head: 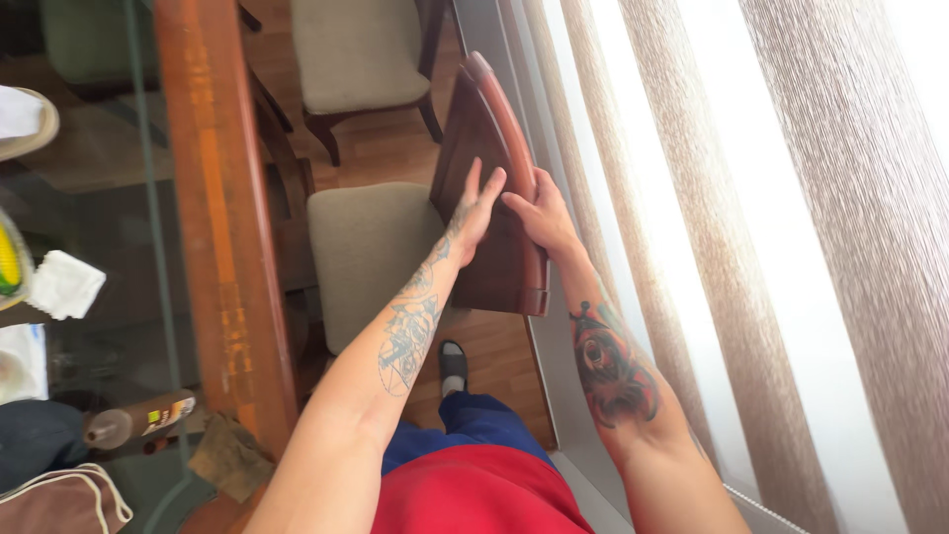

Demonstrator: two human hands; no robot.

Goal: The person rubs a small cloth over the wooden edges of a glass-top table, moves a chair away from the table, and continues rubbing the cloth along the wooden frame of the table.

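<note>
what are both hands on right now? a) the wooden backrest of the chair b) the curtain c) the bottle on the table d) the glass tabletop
a: the left hand lies flat with fingers spread on the face of the dark wooden chair backrest, and the right hand grips its edge on the curtain side, above the beige seat cushion.

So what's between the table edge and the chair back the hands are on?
The chair's beige seat cushion fills most of it in the head view, with the left forearm crossing above.
</note>
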